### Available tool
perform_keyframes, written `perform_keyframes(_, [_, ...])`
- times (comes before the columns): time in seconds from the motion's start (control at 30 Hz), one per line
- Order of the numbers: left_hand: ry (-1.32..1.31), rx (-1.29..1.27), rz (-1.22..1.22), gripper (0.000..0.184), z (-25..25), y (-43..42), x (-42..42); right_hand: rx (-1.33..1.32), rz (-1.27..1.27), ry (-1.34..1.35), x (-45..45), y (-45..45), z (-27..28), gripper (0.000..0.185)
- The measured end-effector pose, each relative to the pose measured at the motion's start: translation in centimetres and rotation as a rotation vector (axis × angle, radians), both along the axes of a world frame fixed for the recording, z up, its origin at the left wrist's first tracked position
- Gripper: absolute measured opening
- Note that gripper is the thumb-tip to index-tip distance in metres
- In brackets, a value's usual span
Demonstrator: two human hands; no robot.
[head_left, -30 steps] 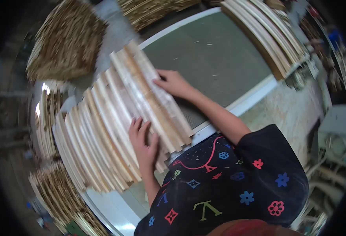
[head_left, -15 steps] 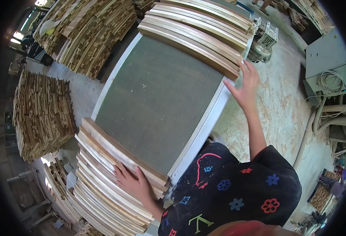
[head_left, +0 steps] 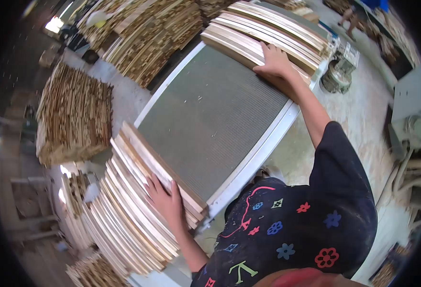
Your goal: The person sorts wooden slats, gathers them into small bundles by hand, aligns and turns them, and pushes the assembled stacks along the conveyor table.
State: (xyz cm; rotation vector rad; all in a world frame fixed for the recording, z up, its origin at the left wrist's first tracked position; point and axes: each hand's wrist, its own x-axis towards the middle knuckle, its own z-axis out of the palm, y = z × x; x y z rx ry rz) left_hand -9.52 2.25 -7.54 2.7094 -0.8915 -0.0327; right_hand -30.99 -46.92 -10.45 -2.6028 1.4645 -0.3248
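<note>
Wood strips lie side by side in two groups on a long table with a green-grey surface [head_left: 215, 119] and pale metal edges. My left hand [head_left: 166, 200] rests with spread fingers on the near group of strips [head_left: 129, 210], close to its inner edge. Over the front strips of the far group [head_left: 239, 43] lies my right hand [head_left: 275, 61], its fingers apart and its thumb at the inner side. Neither hand is closed round a strip. The dark surface between the two groups carries a few small chips.
Large stacks of wood pieces [head_left: 74, 112] stand left of the table, with another big pile [head_left: 148, 38] behind it. A motor [head_left: 337, 76] sits beyond the table's right edge. Grey cabinet [head_left: 411, 95] and pipes are at the right. A person's legs [head_left: 349, 21] show at the top right.
My right hand has moved from the end of the far group onto the top of its strips. Earlier, it was at the near group. My left hand stays on the near strips.
</note>
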Motion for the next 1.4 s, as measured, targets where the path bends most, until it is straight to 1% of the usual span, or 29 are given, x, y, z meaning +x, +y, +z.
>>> perform_keyframes(0.07, [-0.032, -0.004, -0.004, 0.075, -0.4, 0.8, 0.3, 0.019, 0.019, 0.003, 0.3, 2.6, 0.2, 0.104])
perform_keyframes(0.13, [-0.023, -0.015, 0.002, 0.079, -0.2, 1.3, 0.4, -0.001, 0.054, -0.022, 1.6, 7.5, 0.3, 0.103])
perform_keyframes(0.23, [-0.06, -0.002, 0.006, 0.082, -0.5, 1.8, 0.5, 0.062, 0.209, -0.016, 4.2, 14.9, 1.2, 0.103])
perform_keyframes(0.3, [-0.095, -0.014, 0.009, 0.083, -1.1, 2.2, 0.6, 0.07, 0.272, 0.021, 7.8, 20.2, 1.8, 0.104])
perform_keyframes(0.33, [-0.109, -0.027, 0.007, 0.083, -1.4, 2.3, 0.7, -0.011, 0.316, 0.004, 9.8, 22.4, 1.0, 0.103])
perform_keyframes(0.37, [-0.12, -0.024, 0.007, 0.083, -1.8, 2.5, 1.0, -0.013, 0.343, -0.029, 12.0, 24.8, 1.2, 0.104])
perform_keyframes(0.43, [-0.129, -0.035, 0.011, 0.083, -2.0, 2.5, 0.9, 0.058, 0.35, -0.094, 16.4, 28.1, 1.1, 0.103])
perform_keyframes(0.53, [-0.149, -0.051, 0.009, 0.079, -2.3, 2.4, 1.0, 0.12, 0.343, -0.246, 20.6, 32.6, 0.8, 0.094])
perform_keyframes(0.57, [-0.134, -0.069, 0.011, 0.078, -2.4, 2.5, 1.1, 0.209, 0.363, -0.322, 21.3, 33.1, 0.2, 0.09])
perform_keyframes(0.67, [-0.149, -0.089, 0.003, 0.076, -2.8, 2.5, 1.0, 0.337, 0.454, -0.337, 20.6, 32.6, -0.6, 0.091])
perform_keyframes(0.7, [-0.171, -0.077, 0.002, 0.075, -2.9, 2.5, 0.8, 0.26, 0.473, -0.42, 20.5, 31.7, -2.1, 0.082])
perform_keyframes(0.8, [-0.196, -0.071, 0.0, 0.076, -2.7, 2.5, 1.0, 0.915, 0.537, -0.722, 19.4, 28.4, -2.9, 0.067])
perform_keyframes(0.83, [-0.194, -0.073, 0.003, 0.077, -2.6, 2.4, 1.0, 1.072, 0.507, -0.875, 18.9, 27.9, -4.0, 0.054])
perform_keyframes(0.87, [-0.193, -0.077, 0.005, 0.078, -2.5, 2.3, 0.8, 0.951, 0.553, -0.904, 18.5, 27.8, -5.3, 0.052])
perform_keyframes(0.93, [-0.21, -0.082, -0.004, 0.081, -2.5, 2.3, 0.8, 0.698, 0.653, -0.961, 17.6, 28.4, -5.8, 0.05])
perform_keyframes(1.17, [-0.207, -0.085, 0.003, 0.089, -2.8, 2.4, 0.9, 0.673, 0.682, -0.97, 17.5, 28.8, -5.5, 0.052])
perform_keyframes(1.27, [-0.192, -0.056, 0.004, 0.094, -2.1, 2.3, 0.5, 0.689, 0.704, -0.959, 17.4, 28.6, -5.3, 0.051])
perform_keyframes(1.3, [-0.175, -0.072, 0.008, 0.099, -2.2, 2.3, 0.6, 0.7, 0.698, -0.965, 17.5, 28.4, -5.6, 0.051])
perform_keyframes(1.4, [-0.18, -0.058, 0.01, 0.102, -2.1, 2.4, 0.5, 0.75, 0.697, -0.995, 17.8, 28.1, -6.0, 0.05])
